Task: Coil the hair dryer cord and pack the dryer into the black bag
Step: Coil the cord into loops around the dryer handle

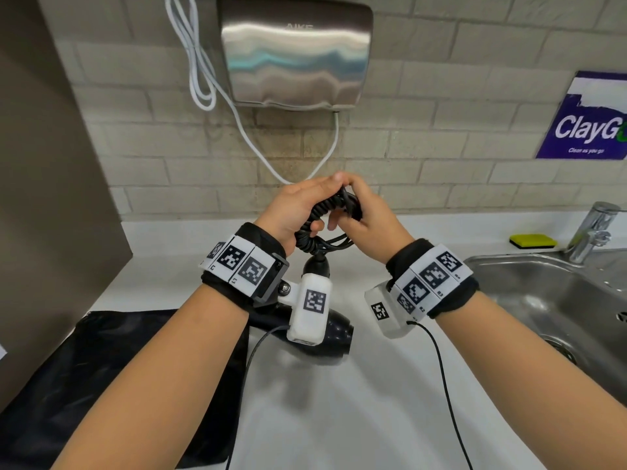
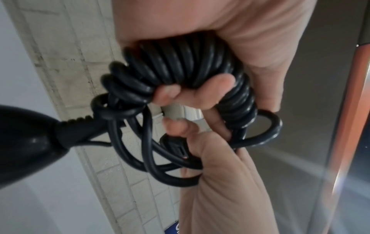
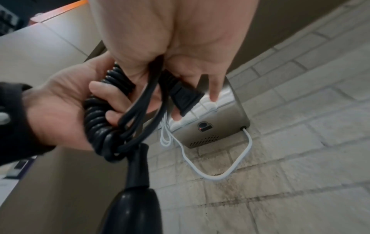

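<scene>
Fingers (image 2: 218, 83) of my left hand (image 1: 295, 208) are curled tight round the spiral bundle of the hair dryer cord (image 2: 180, 63), thumb pressing its coils into my palm. My right hand (image 1: 366, 212) meets it, fingers (image 3: 176, 117) closed on the black plug (image 3: 185, 96) and the loose straight loops, one finger sticking out straight. Both hands are up above the white surface (image 1: 339, 401), close to the brick wall.

From the head view the hair dryer (image 1: 325, 327) hangs below my wrists, half hidden behind the left wrist camera, its barrel near the surface; I can't tell if it touches down. Only the wrist views show the ribbed strain relief (image 2: 80, 126) where cord meets handle, and the loops knotted round it. The right wrist view alone shows the underside of the wall hand dryer (image 3: 210, 131), with its grille and a red light.

Black bag (image 1: 112, 368) lies flat on the surface at my left, under my left forearm, just beside the dryer; what's inside, I can't see. Steel sink (image 1: 543, 293) at right, a yellow sponge (image 1: 532, 240) on its back ledge.
</scene>
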Motion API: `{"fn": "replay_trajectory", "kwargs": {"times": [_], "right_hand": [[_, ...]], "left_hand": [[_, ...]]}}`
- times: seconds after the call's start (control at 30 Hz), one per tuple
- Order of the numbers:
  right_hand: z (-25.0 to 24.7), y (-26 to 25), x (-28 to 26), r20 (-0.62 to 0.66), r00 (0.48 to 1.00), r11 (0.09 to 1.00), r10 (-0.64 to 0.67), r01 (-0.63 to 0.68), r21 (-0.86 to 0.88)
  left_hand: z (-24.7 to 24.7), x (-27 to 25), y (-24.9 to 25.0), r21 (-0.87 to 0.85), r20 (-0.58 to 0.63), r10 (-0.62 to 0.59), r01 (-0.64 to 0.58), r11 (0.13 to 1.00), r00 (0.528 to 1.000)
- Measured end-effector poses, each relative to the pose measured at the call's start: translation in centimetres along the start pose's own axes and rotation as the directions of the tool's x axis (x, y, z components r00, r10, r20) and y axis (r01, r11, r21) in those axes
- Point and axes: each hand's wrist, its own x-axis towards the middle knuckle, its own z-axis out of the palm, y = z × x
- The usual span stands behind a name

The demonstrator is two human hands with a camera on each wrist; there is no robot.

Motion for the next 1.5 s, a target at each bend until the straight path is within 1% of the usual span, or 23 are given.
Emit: {"fn": "replay_trajectory", "kwargs": {"times": [0.17, 0.27, 0.3, 0.37, 0.43, 0.5, 0.57, 0.6, 0.67, 0.8, 0.9, 1.03, 1.07, 1.13, 1.17, 1.2, 1.23, 1.27, 1.3, 1.33, 1.37, 1.43, 1.5], "right_hand": [[-0.5, 0.6, -0.2, 0.089, 0.996, 0.992, 0.002, 0.01, -0.129], [-1.0, 1.6, -0.9, 0.092, 0.988, 0.963, -0.121, 0.139, -0.23], [-1.2, 2.0, -1.1, 0.079, 0.987, 0.951, -0.137, 0.153, -0.268], [-1.9, 2.7, -1.1, 0.044, 0.991, 0.939, -0.123, 0.131, -0.317], [-2.2, 2.6, -0.9, 0.024, 0.996, 0.903, -0.088, 0.09, -0.419], [-2.3, 2.2, -0.6, -0.022, 0.998, 0.852, -0.061, 0.041, -0.522], [-2.2, 1.6, -0.5, -0.111, 0.992, 0.787, -0.058, -0.023, -0.617], [-2.2, 1.3, -0.6, -0.153, 0.985, 0.753, -0.075, -0.045, -0.657], [-2.2, 0.7, -0.8, -0.223, 0.967, 0.703, -0.124, -0.073, -0.707], [-2.1, -0.3, -0.8, -0.336, 0.908, 0.682, -0.252, -0.08, -0.727], [-1.7, -0.8, -1.1, -0.377, 0.881, 0.718, -0.285, -0.065, -0.693], [-1.2, -0.7, -1.9, -0.373, 0.894, 0.785, -0.248, -0.041, -0.619], [-1.0, -0.8, -2.1, -0.363, 0.907, 0.805, -0.212, -0.048, -0.591], [-0.8, -1.4, -2.3, -0.325, 0.942, 0.848, -0.082, -0.105, -0.52], [-0.9, -1.8, -2.4, -0.288, 0.958, 0.836, -0.008, -0.151, -0.528], [-1.0, -2.1, -2.4, -0.246, 0.968, 0.789, 0.046, -0.186, -0.585], [-1.3, -2.4, -2.4, -0.204, 0.976, 0.746, 0.074, -0.19, -0.638], [-1.7, -2.7, -2.3, -0.161, 0.981, 0.751, 0.106, -0.185, -0.634], [-2.2, -3.0, -2.3, -0.116, 0.981, 0.811, 0.157, -0.195, -0.552], [-2.5, -3.3, -2.2, -0.057, 0.973, 0.884, 0.224, -0.227, -0.408], [-2.8, -3.5, -2.1, 0.009, 0.959, 0.925, 0.285, -0.272, -0.266], [-3.1, -3.7, -2.0, 0.123, 0.928, 0.934, 0.351, -0.339, -0.108], [-3.2, -3.6, -1.9, 0.19, 0.912, 0.928, 0.363, -0.373, 0.02]], "left_hand": [[-0.2, 0.2, 0.1, -0.026, -0.089, -0.04, 0.038, 0.999, 0.995], [-0.7, 0.3, 0.0, -0.017, -0.147, -0.012, 0.009, 1.0, 0.989], [-0.8, 0.3, 0.0, 0.013, -0.155, 0.006, -0.004, 1.0, 0.988], [-0.9, 0.3, 0.0, 0.075, -0.164, 0.036, -0.024, 0.997, 0.986], [-0.7, 0.3, 0.0, 0.144, -0.168, 0.061, -0.037, 0.989, 0.984], [-0.4, 0.3, -0.1, 0.219, -0.162, 0.081, -0.045, 0.975, 0.984], [-0.2, 0.3, -0.2, 0.24, -0.142, 0.088, -0.052, 0.969, 0.986], [-0.2, 0.4, -0.2, 0.258, -0.126, 0.091, -0.056, 0.965, 0.988], [-0.2, 0.4, -0.2, 0.361, -0.071, 0.09, -0.058, 0.931, 0.993], [0.0, 0.8, 0.0, 0.527, 0.041, 0.072, -0.082, 0.846, 0.997], [0.3, 0.9, -0.1, 0.562, 0.079, 0.091, -0.12, 0.818, 0.993], [0.4, 1.0, -0.7, 0.633, 0.054, 0.133, -0.137, 0.762, 0.99], [0.4, 1.1, -0.8, 0.639, 0.027, 0.139, -0.124, 0.759, 0.99], [0.3, 1.1, -0.8, 0.6, -0.047, 0.149, -0.092, 0.795, 0.988], [0.3, 1.1, -0.8, 0.565, -0.079, 0.155, -0.084, 0.821, 0.985], [0.2, 1.2, -0.8, 0.542, -0.098, 0.162, -0.084, 0.836, 0.982], [0.1, 1.2, -0.9, 0.539, -0.098, 0.172, -0.093, 0.837, 0.98], [0.1, 1.2, -0.9, 0.546, -0.089, 0.181, -0.104, 0.832, 0.98], [0.1, 1.1, -1.0, 0.547, -0.078, 0.185, -0.114, 0.829, 0.98], [0.0, 1.0, -1.0, 0.537, -0.076, 0.186, -0.117, 0.835, 0.98], [0.0, 1.0, -0.9, 0.519, -0.08, 0.184, -0.116, 0.847, 0.98], [-0.1, 1.0, -0.7, 0.477, -0.092, 0.178, -0.113, 0.871, 0.98], [0.0, 1.0, -0.5, 0.449, -0.096, 0.164, -0.104, 0.887, 0.982]]}}
